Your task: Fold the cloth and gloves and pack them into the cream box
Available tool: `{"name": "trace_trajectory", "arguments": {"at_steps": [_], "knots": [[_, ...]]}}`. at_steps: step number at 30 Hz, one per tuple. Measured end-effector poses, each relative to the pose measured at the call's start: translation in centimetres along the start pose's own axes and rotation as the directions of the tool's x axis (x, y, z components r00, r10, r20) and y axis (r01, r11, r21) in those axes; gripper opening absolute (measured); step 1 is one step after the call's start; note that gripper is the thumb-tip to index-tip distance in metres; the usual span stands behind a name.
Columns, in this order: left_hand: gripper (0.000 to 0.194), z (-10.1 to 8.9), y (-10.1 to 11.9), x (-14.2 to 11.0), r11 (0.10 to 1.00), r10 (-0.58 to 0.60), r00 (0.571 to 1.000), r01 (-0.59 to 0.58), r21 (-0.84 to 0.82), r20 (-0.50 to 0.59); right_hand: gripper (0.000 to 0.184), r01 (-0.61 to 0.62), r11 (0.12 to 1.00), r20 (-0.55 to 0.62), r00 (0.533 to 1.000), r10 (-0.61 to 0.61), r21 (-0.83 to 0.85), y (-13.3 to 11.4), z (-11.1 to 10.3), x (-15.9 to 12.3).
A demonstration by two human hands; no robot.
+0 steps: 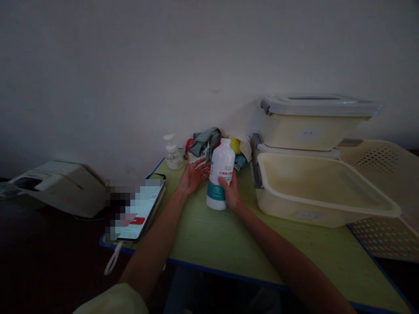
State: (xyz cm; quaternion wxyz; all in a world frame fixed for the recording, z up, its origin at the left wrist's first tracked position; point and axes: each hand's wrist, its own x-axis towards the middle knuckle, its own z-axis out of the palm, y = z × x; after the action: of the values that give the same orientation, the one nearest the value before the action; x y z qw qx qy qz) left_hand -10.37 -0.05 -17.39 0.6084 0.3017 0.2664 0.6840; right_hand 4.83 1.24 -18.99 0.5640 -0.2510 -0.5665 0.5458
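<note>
My right hand (231, 192) is wrapped around the right side of a white plastic bottle (224, 159) with a green band and red print on its label. The bottle is upright over the table, and no cap shows on its neck. I cannot tell whether its base touches the tabletop. Just left of the bottle, my left hand (195, 176) is open, palm turned toward it, fingers spread and holding nothing. Behind both hands lies a pile of cloths (206, 141) with red and yellow items among them.
A clear pump bottle (173, 158) stands at the back left of the green table (209, 244). A lit phone (144, 213) rests near the left edge. An uncovered cream bin (327, 187) sits at right before a lidded box (314, 124). Beyond is a perforated basket (376, 161).
</note>
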Motion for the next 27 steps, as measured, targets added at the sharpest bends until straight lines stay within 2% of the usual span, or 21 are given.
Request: {"name": "trace_trajectory", "arguments": {"at_steps": [3,6,17,22,27], "knots": [[0.057,0.2,0.1,0.0,1.0,-0.01,1.0,0.009,-0.01,-0.011,0.045,-0.049,0.998,-0.059,0.997,0.051,0.046,0.4,-0.1,0.4],[0.057,0.2,0.1,0.0,1.0,-0.017,1.0,0.017,-0.013,-0.024,0.048,-0.091,0.992,-0.067,0.993,0.097,0.085,0.4,-0.3,0.6],[0.055,0.2,0.3,0.0,0.999,-0.011,1.0,0.011,-0.031,-0.028,0.061,-0.145,0.971,0.144,0.983,0.118,0.189,-3.2,0.1,-0.9],[0.053,0.1,0.3,0.0,1.0,-0.007,1.0,0.006,-0.023,-0.028,0.058,-0.155,0.969,0.171,0.978,0.123,0.191,-3.2,0.1,-1.3],[0.048,0.2,0.1,0.2,1.0,-0.012,0.999,0.012,0.0,-0.039,0.055,-0.149,0.977,0.147,0.981,0.127,0.152,-2.2,0.1,-1.1]]}}
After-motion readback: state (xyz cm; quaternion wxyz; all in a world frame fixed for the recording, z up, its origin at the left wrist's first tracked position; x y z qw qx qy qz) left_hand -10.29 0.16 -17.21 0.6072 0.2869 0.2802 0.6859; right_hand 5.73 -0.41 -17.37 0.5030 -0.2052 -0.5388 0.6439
